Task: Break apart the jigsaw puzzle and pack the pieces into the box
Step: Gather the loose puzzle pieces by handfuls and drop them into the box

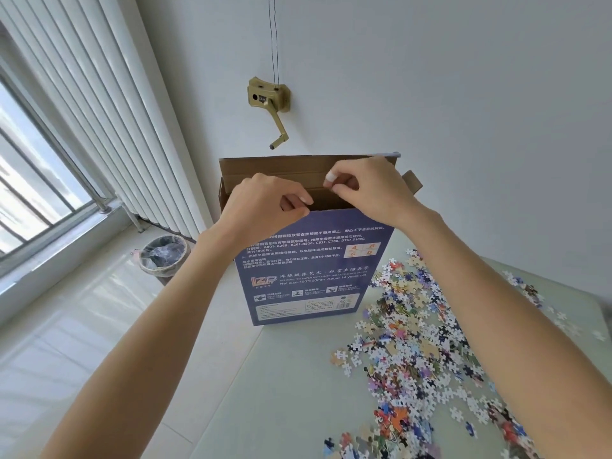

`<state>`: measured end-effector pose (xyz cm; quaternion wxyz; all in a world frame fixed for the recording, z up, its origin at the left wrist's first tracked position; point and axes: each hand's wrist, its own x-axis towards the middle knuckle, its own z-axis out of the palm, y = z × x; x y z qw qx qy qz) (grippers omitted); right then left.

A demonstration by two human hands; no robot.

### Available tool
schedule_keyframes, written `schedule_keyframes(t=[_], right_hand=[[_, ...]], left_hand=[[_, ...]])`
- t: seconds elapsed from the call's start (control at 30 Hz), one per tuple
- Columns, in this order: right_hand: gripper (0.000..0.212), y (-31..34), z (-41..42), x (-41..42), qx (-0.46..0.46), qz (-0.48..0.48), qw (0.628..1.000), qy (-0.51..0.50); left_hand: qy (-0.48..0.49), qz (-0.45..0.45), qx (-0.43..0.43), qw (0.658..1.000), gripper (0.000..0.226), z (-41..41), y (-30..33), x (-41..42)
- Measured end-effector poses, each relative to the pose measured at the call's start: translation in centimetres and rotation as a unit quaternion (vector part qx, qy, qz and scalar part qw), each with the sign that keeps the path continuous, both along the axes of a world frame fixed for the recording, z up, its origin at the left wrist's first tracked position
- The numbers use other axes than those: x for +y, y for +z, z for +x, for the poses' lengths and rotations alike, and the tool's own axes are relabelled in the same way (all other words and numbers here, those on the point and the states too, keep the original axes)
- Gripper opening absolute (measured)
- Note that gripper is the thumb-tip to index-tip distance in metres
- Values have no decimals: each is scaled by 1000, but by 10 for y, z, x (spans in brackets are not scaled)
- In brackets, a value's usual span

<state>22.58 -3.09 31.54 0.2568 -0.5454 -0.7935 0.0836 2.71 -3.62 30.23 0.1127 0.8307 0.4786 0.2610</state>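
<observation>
On pale table (281, 392), pieces (417, 342) beside upright box (311, 270), near window (29, 193).

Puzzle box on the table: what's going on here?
A person has the blue puzzle box standing upright on the table, top flap open. Both hands are at its mouth: the left hand and the right hand each pinch the front wall's top edge. Loose puzzle pieces lie scattered on the table beside it, not yet packed.
</observation>
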Motion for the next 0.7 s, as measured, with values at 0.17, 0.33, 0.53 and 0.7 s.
schedule_keyframes(t=[0.17, 0.33, 0.53, 0.7], right_hand=[[15, -29, 18, -72, 73, 212, 973, -48], [13, -122, 55, -155, 8, 96, 987, -126], [42, -227, 92, -248, -26, -265, 935, -235], [89, -292, 103, -291, -50, -447, 843, -296]], left_hand=[[4, 288, -47, 956, 15, 13, -19, -35], [-71, 237, -127, 961, 13, 49, -89, -88], [-60, -222, 1, 973, 22, 86, -194, -142], [-68, -364, 263, 891, 96, 94, -262, -192]])
